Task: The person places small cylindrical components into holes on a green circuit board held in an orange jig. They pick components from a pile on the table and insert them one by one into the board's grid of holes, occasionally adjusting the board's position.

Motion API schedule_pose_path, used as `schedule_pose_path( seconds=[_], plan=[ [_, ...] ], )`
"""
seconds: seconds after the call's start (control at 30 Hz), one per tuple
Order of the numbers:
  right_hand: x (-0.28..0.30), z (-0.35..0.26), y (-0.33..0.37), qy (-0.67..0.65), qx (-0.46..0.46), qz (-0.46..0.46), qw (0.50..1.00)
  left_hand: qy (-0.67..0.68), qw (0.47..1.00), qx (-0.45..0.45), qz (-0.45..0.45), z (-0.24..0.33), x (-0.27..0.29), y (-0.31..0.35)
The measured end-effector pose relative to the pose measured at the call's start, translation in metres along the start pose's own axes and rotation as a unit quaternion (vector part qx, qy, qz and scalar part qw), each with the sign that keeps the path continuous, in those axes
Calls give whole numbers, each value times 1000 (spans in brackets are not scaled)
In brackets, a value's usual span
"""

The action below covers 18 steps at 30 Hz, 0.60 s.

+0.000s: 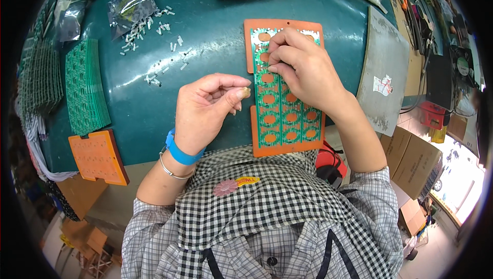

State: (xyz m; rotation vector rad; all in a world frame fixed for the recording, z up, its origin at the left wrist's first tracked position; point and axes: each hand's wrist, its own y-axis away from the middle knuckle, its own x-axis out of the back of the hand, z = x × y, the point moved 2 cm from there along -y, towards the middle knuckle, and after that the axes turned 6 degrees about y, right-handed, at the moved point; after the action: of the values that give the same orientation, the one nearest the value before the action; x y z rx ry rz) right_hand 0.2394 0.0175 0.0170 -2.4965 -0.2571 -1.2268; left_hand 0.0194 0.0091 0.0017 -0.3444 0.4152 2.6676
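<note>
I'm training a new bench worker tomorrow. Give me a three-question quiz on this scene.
1. True or false: the right hand rests on the green circuit panel.
2. What colour is the jig under that panel? A) orange B) blue C) white
3. Where do the loose small white parts lie: to the person's left or right of the panel?

Key: 1 true. 2 A. 3 left, on the green table, beyond the left hand, which is curled with fingertips pinched together, off the panel.
</note>
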Motion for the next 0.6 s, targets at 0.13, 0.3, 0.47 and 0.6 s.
schedule_pose_path(
  seconds=[0.13,0.3,0.47,0.6],
  plan=[
    [-2,3,1,-1,-10,-7,1000,-5,1000,-2,-6,-1,0,1],
    [-1,2,2,-1,-15,7,1000,-5,1000,0,-17,-4,-1,3],
    [-6,-4,5,34,-26,29,999,-25,1000,7,-10,0,-4,3],
    [0,-12,0,77,38,5,996,-60,998,-14,-2,2,-9,4]
  ],
)
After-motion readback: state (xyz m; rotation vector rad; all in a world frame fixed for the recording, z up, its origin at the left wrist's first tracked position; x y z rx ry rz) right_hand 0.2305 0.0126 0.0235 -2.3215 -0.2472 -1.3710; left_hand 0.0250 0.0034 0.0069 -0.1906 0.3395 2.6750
